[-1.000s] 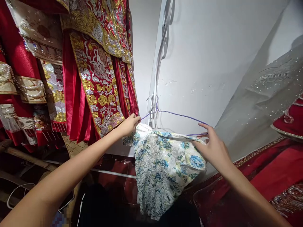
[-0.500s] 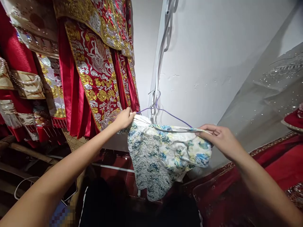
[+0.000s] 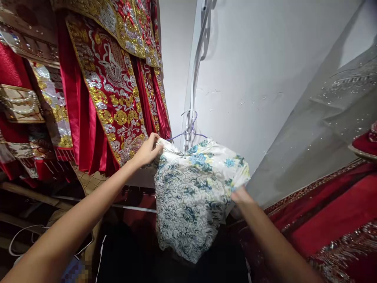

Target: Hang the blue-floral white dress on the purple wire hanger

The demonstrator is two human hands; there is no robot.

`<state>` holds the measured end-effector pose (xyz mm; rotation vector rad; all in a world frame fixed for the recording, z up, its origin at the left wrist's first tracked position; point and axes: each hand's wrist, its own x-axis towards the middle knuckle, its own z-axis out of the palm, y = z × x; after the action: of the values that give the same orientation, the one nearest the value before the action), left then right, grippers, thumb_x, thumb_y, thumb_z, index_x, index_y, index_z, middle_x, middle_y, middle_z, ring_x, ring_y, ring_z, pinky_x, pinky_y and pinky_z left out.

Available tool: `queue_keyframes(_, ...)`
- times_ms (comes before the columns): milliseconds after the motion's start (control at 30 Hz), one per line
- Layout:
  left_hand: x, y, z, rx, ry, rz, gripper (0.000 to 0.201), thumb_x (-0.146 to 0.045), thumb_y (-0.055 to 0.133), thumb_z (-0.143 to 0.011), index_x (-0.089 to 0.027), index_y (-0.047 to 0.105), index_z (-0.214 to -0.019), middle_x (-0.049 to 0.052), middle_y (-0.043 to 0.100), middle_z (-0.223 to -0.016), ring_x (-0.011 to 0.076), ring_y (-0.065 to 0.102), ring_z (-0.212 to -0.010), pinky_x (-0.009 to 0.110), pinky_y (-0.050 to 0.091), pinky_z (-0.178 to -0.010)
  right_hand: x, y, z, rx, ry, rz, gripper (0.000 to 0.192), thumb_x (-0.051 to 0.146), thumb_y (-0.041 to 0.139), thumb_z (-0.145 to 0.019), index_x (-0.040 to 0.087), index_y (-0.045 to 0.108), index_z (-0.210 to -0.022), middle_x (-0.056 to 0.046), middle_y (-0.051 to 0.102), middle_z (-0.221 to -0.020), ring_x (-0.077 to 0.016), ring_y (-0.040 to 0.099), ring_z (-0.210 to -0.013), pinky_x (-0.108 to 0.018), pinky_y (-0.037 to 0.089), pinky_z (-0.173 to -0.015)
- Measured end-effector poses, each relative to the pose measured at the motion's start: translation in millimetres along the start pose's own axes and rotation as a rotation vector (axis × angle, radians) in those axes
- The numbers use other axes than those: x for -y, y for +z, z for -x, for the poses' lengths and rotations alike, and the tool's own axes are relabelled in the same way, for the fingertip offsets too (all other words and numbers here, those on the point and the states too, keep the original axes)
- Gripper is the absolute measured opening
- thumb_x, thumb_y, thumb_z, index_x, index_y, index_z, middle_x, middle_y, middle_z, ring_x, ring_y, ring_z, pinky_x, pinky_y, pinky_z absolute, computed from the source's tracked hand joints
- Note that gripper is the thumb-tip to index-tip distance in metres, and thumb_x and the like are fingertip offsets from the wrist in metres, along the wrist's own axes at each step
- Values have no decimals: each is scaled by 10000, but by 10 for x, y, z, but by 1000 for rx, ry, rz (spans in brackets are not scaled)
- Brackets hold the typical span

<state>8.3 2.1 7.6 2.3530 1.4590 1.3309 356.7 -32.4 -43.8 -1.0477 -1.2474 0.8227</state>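
Observation:
A short-sleeved floral blouse (image 3: pixel 191 184), white with blue, green and yellow print, hangs on a purple wire hanger (image 3: pixel 193 129). Its neckline has a small button at the front. My left hand (image 3: pixel 150 151) is closed, pinching the blouse and perhaps the hanger at the left shoulder. Under the right sleeve, my right hand (image 3: pixel 242 195) touches the side of the blouse; its fingers are blurred and partly hidden by the fabric. The right end of the hanger is covered by the right shoulder of the blouse.
Red garments with gold and silver embroidery (image 3: pixel 118 86) hang at the left. A pale metal rail (image 3: pixel 193 74) runs along the white wall (image 3: pixel 250 78). At the right are sheer sparkling fabric (image 3: pixel 332 114) and red cloth (image 3: pixel 332 204). Wooden bars (image 3: pixel 29 192) stand at lower left.
My right hand has left the neckline edge and moved down and left to the blouse's side. The right shoulder now covers the hanger's arm, and the blouse hangs fuller. My left hand keeps its hold.

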Motion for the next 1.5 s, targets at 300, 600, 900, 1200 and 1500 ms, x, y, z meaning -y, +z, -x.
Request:
queue_keyframes(300, -445, -64, -501, -107, 120, -100, 333, -435, 468, -949, -170, 631, -1068, 70, 678, -986, 212, 599, -873, 316, 445, -779, 657, -293, -103, -129, 0, -426, 247, 314, 742, -803, 139, 717, -974, -107, 748, -928, -206, 720, -823, -279, 574, -702)
queue_keyframes(600, -1270, 83, 249, 308, -22, 365, 391, -449, 368, -980, -180, 618, -1114, 64, 654, -1055, 215, 591, -1027, 372, 459, -955, 361, 333, 1500, -37, -278, 151, 506, 555, 606, -864, 205, 654, -1226, -96, 736, -1061, -236, 697, -830, -280, 564, -685)
queue_keyframes(900, -1025, -738, 740, 550, -174, 25, 291, -376, 425, -942, -205, 659, -967, 35, 689, -950, 195, 611, -873, 301, 469, -832, 275, 436, 1516, 832, -200, 300, 734, 331, 684, -848, 321, 385, -1519, -80, 469, -1516, -275, 536, -1314, -402, 421, -1111)
queue_keyframes(1200, -565, -535, -539, 332, 44, 97, 424, -496, 471, -918, -145, 708, -936, 51, 692, -887, 166, 590, -798, 276, 462, -781, -261, -160, 1415, 119, 98, 23, 470, 492, 608, -898, 286, 600, -1321, -84, 662, -1297, -268, 698, -1051, -359, 585, -906)
queue_keyframes(1500, -361, -20, -1154, 513, 59, -1, 369, -435, 534, -893, -140, 755, -876, 21, 669, -698, 139, 542, -607, 265, 451, -668, -702, -185, 1671, 113, 355, -28, 518, 612, 696, -772, 224, 741, -1113, -120, 761, -1047, -315, 734, -885, -402, 608, -788)
